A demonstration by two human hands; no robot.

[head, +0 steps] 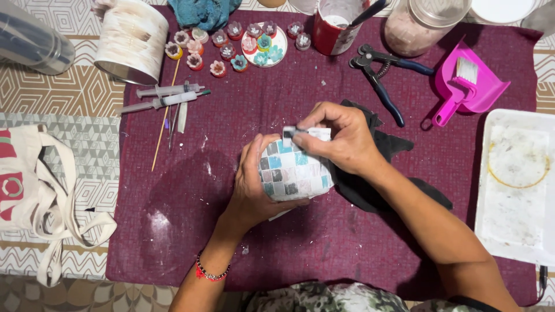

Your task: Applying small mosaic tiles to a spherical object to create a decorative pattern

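Mosaic pot point(292, 173): small rounded vessel clad in grey, white and teal square tiles, lying tilted on its side over the maroon mat point(191, 219), mid-table, against a black cloth point(370, 185).
Head view, left hand point(251, 185): cupped around the pot's left flank and underside, fingers closed on the tiled wall, thumb up at the rim.
Head view, right hand point(341, 138): fingertips pinched together on one small pale tile point(287, 138) at the pot's upper rim, palm resting over the top.
Weight, judged: likely light enough for one hand, though denser than its size suggests with tile and grout on it.
Stiffness, judged: rigid shell, brittle; probably chips or sheds tiles if knocked or squeezed at a fresh joint.
Surface, judged: glazed faces slick, grout lines giving some bite; dusty white residue on the mat hints at powdery fingers.
Best hold, judged: broad cradle under the belly, as the left hand has it; no pressure on the row near the rim.
Nearby: tile nippers point(378, 78) with blue handles, pink dustpan point(468, 84) with brush, syringes point(167, 95), dish of small coloured flowers point(263, 46), white tray point(517, 185) to the right.
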